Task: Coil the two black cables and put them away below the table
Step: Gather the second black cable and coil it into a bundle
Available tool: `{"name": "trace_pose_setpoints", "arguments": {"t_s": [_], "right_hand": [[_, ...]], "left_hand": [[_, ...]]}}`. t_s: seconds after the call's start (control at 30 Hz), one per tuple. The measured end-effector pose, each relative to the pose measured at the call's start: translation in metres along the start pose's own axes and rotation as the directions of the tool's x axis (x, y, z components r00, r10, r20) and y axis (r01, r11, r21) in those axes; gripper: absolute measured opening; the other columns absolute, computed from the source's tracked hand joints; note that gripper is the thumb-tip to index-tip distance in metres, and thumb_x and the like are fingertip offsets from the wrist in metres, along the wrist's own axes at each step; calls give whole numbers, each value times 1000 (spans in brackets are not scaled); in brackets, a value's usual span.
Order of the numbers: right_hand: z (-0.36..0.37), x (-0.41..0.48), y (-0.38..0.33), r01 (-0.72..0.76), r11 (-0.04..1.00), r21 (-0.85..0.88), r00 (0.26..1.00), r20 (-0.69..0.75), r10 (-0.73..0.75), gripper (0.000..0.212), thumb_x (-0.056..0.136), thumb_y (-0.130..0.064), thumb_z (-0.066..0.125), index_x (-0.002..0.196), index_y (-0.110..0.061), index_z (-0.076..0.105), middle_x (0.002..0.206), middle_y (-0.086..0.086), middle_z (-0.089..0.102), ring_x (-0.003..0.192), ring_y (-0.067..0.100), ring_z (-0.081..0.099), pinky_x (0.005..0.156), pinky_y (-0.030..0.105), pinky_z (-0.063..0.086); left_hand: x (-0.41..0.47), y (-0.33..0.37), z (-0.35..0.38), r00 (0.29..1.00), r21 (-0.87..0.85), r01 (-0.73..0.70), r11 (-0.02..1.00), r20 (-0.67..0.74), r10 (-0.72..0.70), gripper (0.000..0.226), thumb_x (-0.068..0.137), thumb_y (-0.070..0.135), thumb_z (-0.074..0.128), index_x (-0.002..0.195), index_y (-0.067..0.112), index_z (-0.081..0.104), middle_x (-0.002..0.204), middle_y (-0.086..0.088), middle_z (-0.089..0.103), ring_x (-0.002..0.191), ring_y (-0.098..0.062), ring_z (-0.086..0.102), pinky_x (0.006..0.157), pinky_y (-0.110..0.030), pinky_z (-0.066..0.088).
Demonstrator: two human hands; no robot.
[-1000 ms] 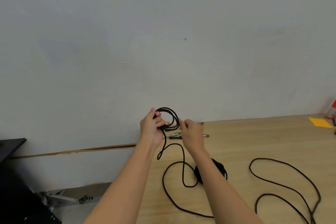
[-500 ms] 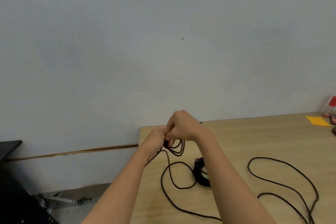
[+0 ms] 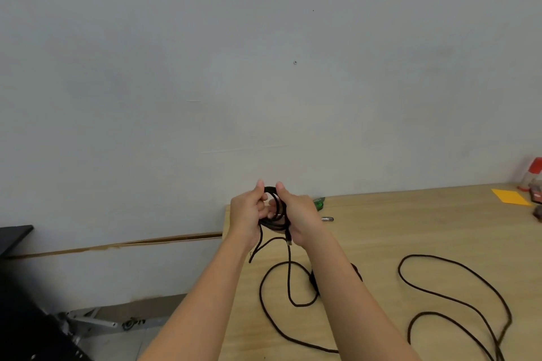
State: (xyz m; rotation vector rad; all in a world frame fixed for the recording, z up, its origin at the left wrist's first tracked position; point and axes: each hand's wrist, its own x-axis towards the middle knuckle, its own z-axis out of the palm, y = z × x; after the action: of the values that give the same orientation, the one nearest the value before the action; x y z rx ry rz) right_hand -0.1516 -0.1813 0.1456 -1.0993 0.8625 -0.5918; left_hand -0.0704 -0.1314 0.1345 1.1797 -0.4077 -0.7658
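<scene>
Grey wall [image 3: 205, 67] fills most of the view. Low at the far left, a black surface [image 3: 13, 233] and a cardboard strip [image 3: 117, 245] lie beside it. The wooden tabletop [image 3: 396, 223] begins to the right of them.

Above its far left corner the left hand [image 3: 247, 214] grips a small coil [image 3: 275, 224] of black cable, with the fingers curled through the loops and the thumb up. The right hand [image 3: 302, 214] is just beside it and closes on the other side of the same coil. The coil is therefore in the air between both hands and does not touch the tabletop. Its loops stand about upright, with the long axis up and down.

From the bottom of the coil a strand [image 3: 289, 272] drops to the tabletop and curls toward the front edge. A dark bundle [image 3: 313, 280] is half hidden behind the right forearm. It is perhaps the other cable, already coiled, but I cannot tell.

The uncoiled rest [image 3: 425, 256] lies in wide loops toward the front right corner, well apart from the hands. Its long axis runs from far left to near right. I judge that the slack lies below and to the right of the coil, so the right hand is the nearer one to draw the next loop while the left hand holds the coil.

At the far right corner are an orange note [image 3: 510, 196] and a red-capped bottle [image 3: 533, 170].
</scene>
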Motion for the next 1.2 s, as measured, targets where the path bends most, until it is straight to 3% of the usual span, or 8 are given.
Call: {"name": "trace_pose_setpoints", "arguments": {"t_s": [0.2, 0.33, 0.43, 0.57, 0.8, 0.93, 1.07, 1.2], "right_hand": [[21, -6, 2, 50, 999, -18, 967, -248, -53, 40, 100, -37, 41, 75, -9, 57, 69, 4, 55, 63, 18, 54, 69, 36, 51], [14, -5, 5, 182, 971, -155, 900, -372, -228, 48, 97, -32, 46, 55, -11, 50, 52, 1, 51, 50, 17, 51, 51, 28, 38], [7, 0, 10, 260, 880, -397, 890, -254, -377, 49, 93, -30, 50, 48, -9, 53, 44, 0, 52, 48, 18, 51, 53, 30, 40], [7, 3, 6, 334, 812, -479, 920, -21, -391, 50, 96, -33, 48, 55, -6, 56, 52, 0, 57, 47, 15, 51, 52, 27, 43], [3, 4, 5, 130, 991, 22, 980, -152, -126, 25, 100, -30, 35, 98, -11, 52, 73, 8, 52, 58, 18, 49, 57, 32, 42], [-8, 8, 21, -74, 929, 363, 987, 157, 18, 65, 92, -65, 31, 100, -7, 58, 99, 20, 64, 87, 31, 62, 78, 40, 48], [-3, 4, 44, -129, 961, 243, 897, 441, 9, 89, 82, -79, 20, 91, -4, 68, 78, 11, 64, 73, 22, 60, 79, 35, 43], [-18, -4, 35, 44, 962, -271, 874, 477, 94, 37, 89, -45, 54, 77, -11, 60, 57, 1, 44, 45, 11, 38, 47, 23, 31]], "left_hand": [[-5, -6, 10, 981, 385, -147, 911, -63, 185, 42, 99, 32, 44, 63, 10, 48, 51, 1, 41, 43, -10, 41, 46, -22, 34], [-1, 7, 3, 985, 254, 73, 964, 132, -109, 37, 99, 22, 42, 65, 9, 48, 48, 1, 40, 47, -14, 44, 50, -23, 41], [-4, 19, -4, 908, 137, 313, 940, 246, -338, 23, 91, 15, 44, 70, 8, 51, 45, 2, 43, 43, -13, 46, 48, -21, 44], [-5, 14, -1, 924, 58, 360, 931, 114, -364, 37, 86, 40, 61, 67, 10, 53, 41, 4, 39, 39, -11, 34, 42, -20, 39], [-7, 24, 10, 961, 65, 268, 961, 54, -272, 32, 80, 13, 70, 62, 11, 44, 50, 4, 29, 30, -5, 18, 31, -15, 20], [-3, 32, 13, 981, -159, 186, 970, -34, -193, 25, 79, 4, 67, 64, 9, 49, 43, 5, 28, 29, -6, 15, 33, -15, 19], [6, 36, 15, 979, -173, 54, 984, -184, -86, 18, 80, 2, 65, 67, 6, 53, 47, 3, 31, 28, -8, 18, 34, -14, 18], [22, 36, -10, 900, 26, -87, 996, -426, 90, 28, 82, 11, 67, 60, 6, 50, 57, -6, 37, 44, -17, 32, 35, -20, 33]]}}
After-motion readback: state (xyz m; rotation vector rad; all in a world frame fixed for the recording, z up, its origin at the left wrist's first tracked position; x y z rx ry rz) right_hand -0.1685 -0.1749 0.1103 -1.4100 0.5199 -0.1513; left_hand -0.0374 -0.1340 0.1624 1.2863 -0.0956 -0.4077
